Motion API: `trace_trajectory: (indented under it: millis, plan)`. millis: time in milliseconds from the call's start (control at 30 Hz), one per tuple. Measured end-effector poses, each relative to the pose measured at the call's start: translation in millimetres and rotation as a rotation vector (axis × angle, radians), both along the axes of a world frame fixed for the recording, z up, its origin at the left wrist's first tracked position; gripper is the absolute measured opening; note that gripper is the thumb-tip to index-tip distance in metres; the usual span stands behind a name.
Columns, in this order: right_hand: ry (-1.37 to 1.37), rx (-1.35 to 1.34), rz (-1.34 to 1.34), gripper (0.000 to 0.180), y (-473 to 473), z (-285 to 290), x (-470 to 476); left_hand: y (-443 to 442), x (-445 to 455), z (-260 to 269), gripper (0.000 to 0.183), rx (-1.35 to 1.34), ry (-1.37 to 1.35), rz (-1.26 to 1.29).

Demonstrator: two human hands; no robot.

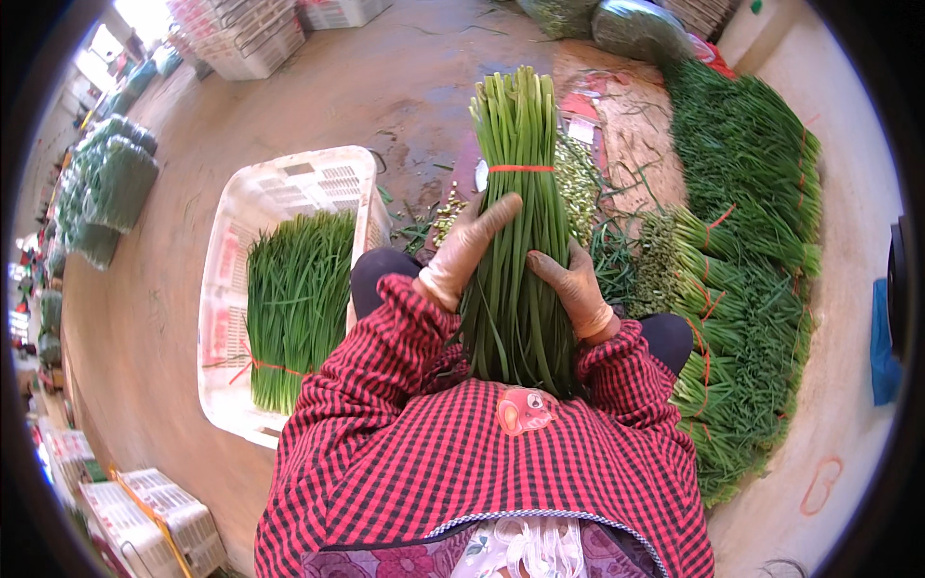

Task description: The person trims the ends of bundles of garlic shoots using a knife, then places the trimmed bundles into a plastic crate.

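Note:
A thick bundle of green leafy stalks, apparently garlic chives [524, 217], stands before my chest with its pale cut ends pointing away from me. An orange-red band [522, 168] circles it below the cut ends. My left hand [466, 249], in a thin glove, grips the bundle's left side with the thumb across the front. Lower down on the right side, my gloved right hand [573, 284] holds it too. The fingers behind the bundle are hidden. The leaf tips hang down against my checked red-and-black smock [462, 455].
On my left stands a white plastic crate [217, 339] holding banded chives [300, 296]. Many more bundles [751, 347] are heaped along the wall at right. Trimmed stalk ends [578, 188] litter the floor ahead. Stacked crates [246, 43] and bagged greens [108, 180] stand farther off.

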State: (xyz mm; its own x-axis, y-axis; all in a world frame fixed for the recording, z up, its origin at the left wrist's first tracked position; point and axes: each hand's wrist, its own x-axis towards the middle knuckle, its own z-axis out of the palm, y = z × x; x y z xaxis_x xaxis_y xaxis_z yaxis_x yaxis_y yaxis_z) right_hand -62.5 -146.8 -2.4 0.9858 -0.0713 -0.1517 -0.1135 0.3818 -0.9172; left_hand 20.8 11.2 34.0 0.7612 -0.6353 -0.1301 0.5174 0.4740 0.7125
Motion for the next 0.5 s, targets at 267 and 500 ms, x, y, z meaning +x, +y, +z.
trace_trajectory:
  millis: [267, 500]
  plan:
    - [-0.491, -1.038, -0.006, 0.071, 76.3, 53.2, 43.5, 38.8, -1.4, -16.0, 0.066, 0.110, -0.355, 0.423]
    - [-0.963, -0.972, 0.261, 0.076, 149.7, 91.8, 83.3, 173.2, 19.2, 57.6, 0.038, 0.195, -0.315, 0.866]
